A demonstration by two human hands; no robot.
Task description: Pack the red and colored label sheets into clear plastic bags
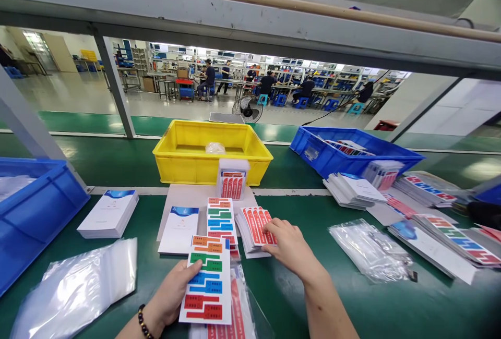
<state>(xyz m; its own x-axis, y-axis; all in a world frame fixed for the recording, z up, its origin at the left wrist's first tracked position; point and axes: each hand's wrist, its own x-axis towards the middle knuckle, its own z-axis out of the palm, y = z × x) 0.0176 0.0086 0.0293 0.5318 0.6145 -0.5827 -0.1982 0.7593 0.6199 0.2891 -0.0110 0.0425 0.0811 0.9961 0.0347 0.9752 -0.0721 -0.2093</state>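
My left hand (174,289) grips a sheet of orange, green, blue and red labels (206,281), thumb on its face. A blue edge shows behind that sheet's upper right corner. My right hand (291,247) pinches at the right edge of a red-and-white label sheet (256,224) on top of a fanned stack; whether it is lifted I cannot tell. Between the hands lies a pile of multicolour label sheets (219,216). Left of it is a stack of white booklets with a blue top (179,232). Below my left hand lie bagged red labels (237,302).
A yellow bin (213,167) stands behind, with a bagged label pack (234,180) before it. Blue bins (352,159) flank both sides. Clear plastic bags (86,281) and a booklet stack (109,214) lie left; bagged parts (370,250) and label piles (462,237) lie right.
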